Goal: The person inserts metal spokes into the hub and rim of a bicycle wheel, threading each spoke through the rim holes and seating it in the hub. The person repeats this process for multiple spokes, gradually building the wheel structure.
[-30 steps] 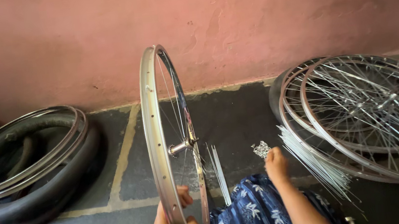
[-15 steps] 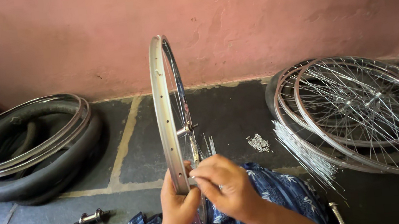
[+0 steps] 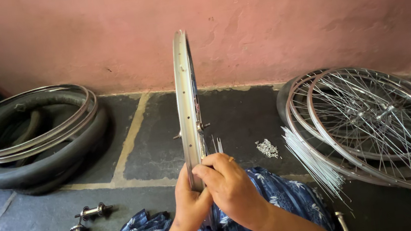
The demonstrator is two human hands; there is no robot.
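Now your right hand [image 3: 233,186] has come off the floor to the upright rim [image 3: 186,107] — fingers pinching at its edge, left hand [image 3: 190,201] gripping beside it.

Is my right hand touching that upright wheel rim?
Touching. The head view shows the right hand with its fingertips pressed against the upright wheel rim near its lower edge, no gap between them; the left hand grips the rim from behind.

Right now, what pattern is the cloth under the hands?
Dark blue cloth with a pale leaf print, seen in the head view, the only one.
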